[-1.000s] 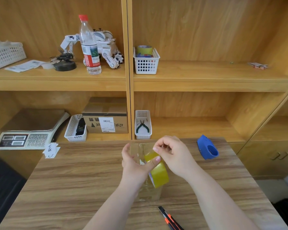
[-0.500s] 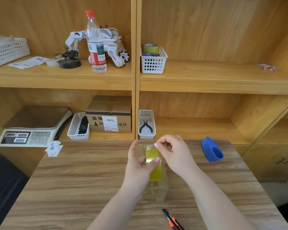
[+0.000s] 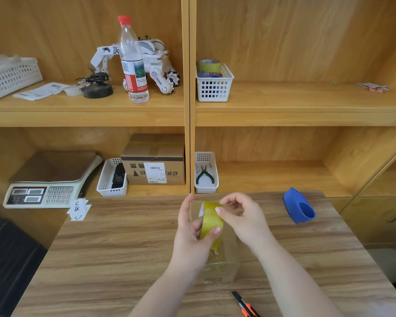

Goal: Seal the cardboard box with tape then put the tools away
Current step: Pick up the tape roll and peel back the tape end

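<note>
- Tape roll (image 3: 212, 221) clamped in our left hand (image 3: 193, 229), table centre
- Right hand (image 3: 240, 216) at 1 o'clock, fingertips pinched at the tape edge
- Light, stiff ring; film sticky, flimsy, so we grip the rim

Bare table (image 3: 114, 252) fills lower left; blue dispenser (image 3: 298, 207) blocks the right, utility knife (image 3: 245, 305) the bottom centre.
</note>
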Action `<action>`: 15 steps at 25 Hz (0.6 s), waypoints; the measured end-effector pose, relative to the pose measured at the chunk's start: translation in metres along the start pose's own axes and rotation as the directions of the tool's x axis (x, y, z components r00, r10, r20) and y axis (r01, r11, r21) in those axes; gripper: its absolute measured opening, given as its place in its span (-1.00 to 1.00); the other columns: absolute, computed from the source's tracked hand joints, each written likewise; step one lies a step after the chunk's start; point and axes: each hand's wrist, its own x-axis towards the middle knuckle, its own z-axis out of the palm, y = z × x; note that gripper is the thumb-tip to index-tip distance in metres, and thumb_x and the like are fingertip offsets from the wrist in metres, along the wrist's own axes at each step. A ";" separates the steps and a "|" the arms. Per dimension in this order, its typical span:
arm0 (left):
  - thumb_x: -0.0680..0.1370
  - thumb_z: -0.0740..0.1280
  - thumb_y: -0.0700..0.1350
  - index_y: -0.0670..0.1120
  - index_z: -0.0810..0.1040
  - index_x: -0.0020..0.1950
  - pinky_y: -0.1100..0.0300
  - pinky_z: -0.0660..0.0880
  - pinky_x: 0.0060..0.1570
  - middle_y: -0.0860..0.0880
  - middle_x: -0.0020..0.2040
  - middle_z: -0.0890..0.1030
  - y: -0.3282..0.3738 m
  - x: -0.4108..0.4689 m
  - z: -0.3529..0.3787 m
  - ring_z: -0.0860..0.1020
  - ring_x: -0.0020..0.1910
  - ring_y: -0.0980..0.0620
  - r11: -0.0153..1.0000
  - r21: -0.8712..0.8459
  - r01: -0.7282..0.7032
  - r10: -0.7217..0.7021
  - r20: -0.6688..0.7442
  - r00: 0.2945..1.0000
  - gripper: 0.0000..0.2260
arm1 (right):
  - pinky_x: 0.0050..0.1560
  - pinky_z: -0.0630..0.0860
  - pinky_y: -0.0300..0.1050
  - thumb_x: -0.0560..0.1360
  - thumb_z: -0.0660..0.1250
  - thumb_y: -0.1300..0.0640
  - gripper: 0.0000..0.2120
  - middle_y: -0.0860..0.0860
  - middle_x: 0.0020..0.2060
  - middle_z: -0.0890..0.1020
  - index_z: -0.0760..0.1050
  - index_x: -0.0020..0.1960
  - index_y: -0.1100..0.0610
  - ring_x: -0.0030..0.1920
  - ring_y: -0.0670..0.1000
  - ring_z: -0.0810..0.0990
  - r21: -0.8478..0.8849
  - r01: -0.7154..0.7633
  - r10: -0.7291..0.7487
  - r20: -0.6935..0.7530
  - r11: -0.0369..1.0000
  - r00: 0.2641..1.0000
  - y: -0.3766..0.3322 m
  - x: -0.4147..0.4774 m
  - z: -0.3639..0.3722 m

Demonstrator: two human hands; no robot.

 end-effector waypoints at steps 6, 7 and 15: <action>0.52 0.40 -0.31 0.26 0.11 0.46 -0.21 0.53 0.20 -0.07 -0.06 0.75 0.008 0.007 -0.012 0.66 -0.03 -0.16 0.987 0.136 -0.084 0.065 0.133 0.989 -0.26 | 0.29 0.44 0.18 0.33 0.50 0.00 -0.44 -0.05 0.24 0.62 0.49 0.32 -0.08 0.24 0.04 0.58 0.402 -0.360 0.180 0.419 0.842 0.890 0.017 0.010 -0.010; 0.53 0.40 -0.31 0.29 0.12 0.44 -0.16 0.54 0.20 -0.04 -0.06 0.75 0.009 0.009 -0.014 0.66 -0.04 -0.10 0.985 0.150 -0.088 0.064 0.156 0.986 -0.26 | 0.31 0.42 0.18 0.32 0.51 -0.01 -0.42 -0.01 0.22 0.63 0.50 0.32 -0.05 0.25 0.08 0.57 0.408 -0.350 0.165 0.423 0.844 0.891 0.019 0.011 -0.009; 0.34 0.57 -0.35 0.28 0.07 0.54 0.34 0.59 -0.13 0.05 0.39 0.44 0.005 0.033 -0.028 0.42 0.38 0.08 0.994 -0.009 0.111 -0.110 0.093 0.990 0.02 | 0.20 0.52 0.05 0.22 0.57 0.04 -0.37 0.12 0.12 0.68 0.55 0.26 0.13 0.18 0.15 0.61 0.488 -0.195 0.116 0.188 0.851 0.975 0.029 0.011 -0.003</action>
